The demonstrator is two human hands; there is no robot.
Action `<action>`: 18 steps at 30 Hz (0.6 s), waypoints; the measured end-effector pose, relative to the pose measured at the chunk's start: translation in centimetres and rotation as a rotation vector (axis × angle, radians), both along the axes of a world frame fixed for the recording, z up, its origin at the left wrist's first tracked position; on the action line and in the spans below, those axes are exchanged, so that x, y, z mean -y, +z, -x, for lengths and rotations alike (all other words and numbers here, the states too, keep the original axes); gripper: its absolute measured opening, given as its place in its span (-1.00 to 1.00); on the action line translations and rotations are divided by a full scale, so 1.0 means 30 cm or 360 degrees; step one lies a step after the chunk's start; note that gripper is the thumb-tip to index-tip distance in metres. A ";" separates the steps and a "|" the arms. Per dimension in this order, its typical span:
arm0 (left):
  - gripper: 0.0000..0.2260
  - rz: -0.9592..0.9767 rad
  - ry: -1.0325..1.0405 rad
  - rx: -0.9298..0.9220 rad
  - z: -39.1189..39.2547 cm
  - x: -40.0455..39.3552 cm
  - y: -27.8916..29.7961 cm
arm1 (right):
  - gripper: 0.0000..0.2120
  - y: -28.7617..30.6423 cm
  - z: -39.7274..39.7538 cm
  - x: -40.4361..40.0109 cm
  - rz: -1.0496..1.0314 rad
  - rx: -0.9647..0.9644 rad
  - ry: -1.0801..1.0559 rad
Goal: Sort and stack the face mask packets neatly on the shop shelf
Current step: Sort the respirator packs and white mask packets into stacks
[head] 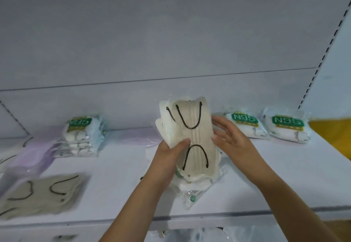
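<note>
Head view: a bundle of cream mask packets (191,137) with black ear loops is held upright over the middle of the white shelf (117,167), its lower end resting on further clear-wrapped packets (195,188) lying flat there. Of the two hands, the left hand (171,156) is clamped on the bundle's left edge, thumb across the front, while the right hand (230,135) is laid against the right edge with fingers straight and spread. Each clear wrapper is seen to contain folded masks; how many packets are in the bundle cannot be told. Two N95 packets (267,125) with green labels are laid side by side at the back right. One stack of N95 packets (83,135) is placed at the back left, beside lilac packets (32,156). One beige packet (43,194) with black loops is laid flat at the front left, blurred.
</note>
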State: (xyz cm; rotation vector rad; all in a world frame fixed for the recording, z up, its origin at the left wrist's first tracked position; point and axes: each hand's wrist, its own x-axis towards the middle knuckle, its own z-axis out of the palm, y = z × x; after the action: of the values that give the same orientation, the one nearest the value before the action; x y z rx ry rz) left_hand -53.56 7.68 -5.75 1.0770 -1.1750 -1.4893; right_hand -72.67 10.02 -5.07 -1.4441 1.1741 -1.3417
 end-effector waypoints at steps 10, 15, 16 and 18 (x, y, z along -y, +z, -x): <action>-0.70 -0.0115 -0.0029 -0.0087 -0.089 0.022 -0.075 | -0.88 -0.096 -0.042 0.097 -0.0260 -0.0217 -0.0428; -0.74 -0.0185 0.0140 -0.0183 -0.136 0.043 -0.089 | -0.82 -0.146 0.094 0.107 -0.0476 -0.0731 -0.0869; -0.76 -0.0150 0.0169 -0.0168 -0.145 0.044 -0.084 | -0.86 -0.147 0.105 0.098 -0.0535 -0.0818 -0.0915; -0.78 0.0004 0.0242 -0.0100 -0.169 0.049 -0.065 | -0.62 -0.149 0.104 0.085 -0.0392 -0.0988 -0.1093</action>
State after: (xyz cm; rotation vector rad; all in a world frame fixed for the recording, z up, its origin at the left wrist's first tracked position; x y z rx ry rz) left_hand -48.48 6.20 -7.71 1.0856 -1.0282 -1.3931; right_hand -75.77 7.48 -9.54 -1.3626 2.3104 -1.1186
